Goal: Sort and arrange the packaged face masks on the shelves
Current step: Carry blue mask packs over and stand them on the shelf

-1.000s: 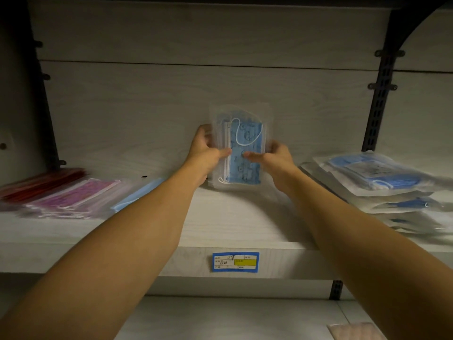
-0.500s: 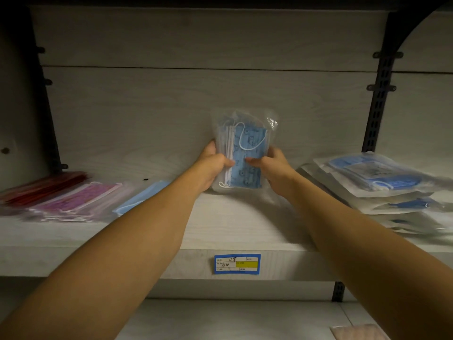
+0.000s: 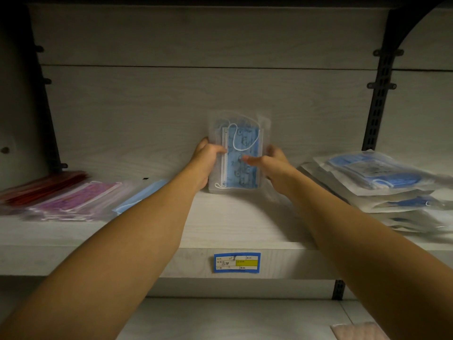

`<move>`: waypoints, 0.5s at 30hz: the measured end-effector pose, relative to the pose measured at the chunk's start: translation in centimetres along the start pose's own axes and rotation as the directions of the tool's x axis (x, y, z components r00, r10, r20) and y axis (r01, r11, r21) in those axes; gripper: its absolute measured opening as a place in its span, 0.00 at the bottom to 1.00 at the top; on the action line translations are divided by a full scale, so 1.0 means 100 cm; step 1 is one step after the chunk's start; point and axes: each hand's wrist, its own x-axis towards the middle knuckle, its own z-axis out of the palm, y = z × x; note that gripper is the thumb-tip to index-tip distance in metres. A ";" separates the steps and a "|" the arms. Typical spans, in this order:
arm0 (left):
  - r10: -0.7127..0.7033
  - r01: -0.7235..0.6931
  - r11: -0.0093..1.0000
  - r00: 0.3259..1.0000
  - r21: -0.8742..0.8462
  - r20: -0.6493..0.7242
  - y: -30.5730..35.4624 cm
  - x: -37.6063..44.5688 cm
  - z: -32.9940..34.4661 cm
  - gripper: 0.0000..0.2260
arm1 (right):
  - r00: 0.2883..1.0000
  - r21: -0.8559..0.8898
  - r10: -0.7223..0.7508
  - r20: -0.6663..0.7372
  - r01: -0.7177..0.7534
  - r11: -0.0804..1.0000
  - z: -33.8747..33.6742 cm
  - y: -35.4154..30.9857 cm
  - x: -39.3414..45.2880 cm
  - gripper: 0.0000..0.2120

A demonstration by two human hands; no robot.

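Observation:
A clear pack of blue printed face masks [image 3: 241, 158] stands upright on the pale wooden shelf [image 3: 220, 224], against the back panel. My left hand [image 3: 204, 160] grips its left edge, thumb across the front. On the pack's right side is my right hand [image 3: 268, 163], with the thumb on the front and the fingers blurred round the edge. Both forearms reach in from below.
On the left of the shelf lie flat packs: red masks [image 3: 41, 187], pink masks [image 3: 78, 201] and a light blue pack [image 3: 139, 198]. A pile of blue mask packs [image 3: 382, 182] is at the right. A blue price label [image 3: 237, 262] sits on the shelf edge. Black brackets flank the bay.
The pack was squeezed and lowered half a second ago; now it stands straighter on the shelf against the back panel. My right hand has shifted slightly outward along its right edge.

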 end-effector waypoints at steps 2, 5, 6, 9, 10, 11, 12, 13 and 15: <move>-0.004 0.003 0.999 1.000 0.046 0.023 -0.002 0.000 0.001 0.17 | 1.000 0.000 0.013 0.009 -0.013 1.000 0.000 0.002 0.001 0.19; 0.035 -0.043 0.992 0.997 0.116 0.066 -0.003 -0.001 0.004 0.18 | 1.000 -0.016 0.024 -0.002 -0.024 1.000 0.001 0.004 0.002 0.26; 0.050 -0.060 0.990 0.996 0.128 0.075 -0.003 -0.001 0.005 0.19 | 1.000 -0.018 0.020 -0.006 -0.020 1.000 0.001 0.004 0.003 0.26; 0.077 -0.085 0.990 0.994 0.111 0.075 -0.001 -0.003 0.005 0.23 | 1.000 -0.008 -0.014 0.000 0.014 1.000 -0.001 0.002 0.002 0.25; 0.082 -0.088 0.992 0.994 0.094 0.068 0.000 -0.004 0.005 0.24 | 1.000 -0.003 -0.024 0.001 0.024 1.000 -0.001 0.002 0.002 0.25; 0.084 -0.089 0.993 0.995 0.080 0.058 0.000 -0.005 0.004 0.25 | 1.000 0.001 -0.029 0.002 0.029 1.000 -0.001 0.000 0.001 0.24; 0.087 -0.091 0.993 0.995 0.074 0.050 0.001 -0.006 0.003 0.25 | 1.000 0.001 -0.025 0.007 0.025 1.000 -0.001 -0.001 0.000 0.23; 0.092 -0.095 0.992 0.995 0.081 0.042 0.002 -0.007 0.002 0.24 | 1.000 -0.002 -0.012 0.013 0.012 1.000 -0.001 -0.002 -0.001 0.23; 0.103 -0.106 0.988 0.994 0.112 0.027 0.001 -0.007 -0.002 0.21 | 0.999 -0.017 0.010 0.031 -0.010 1.000 -0.001 -0.002 -0.003 0.22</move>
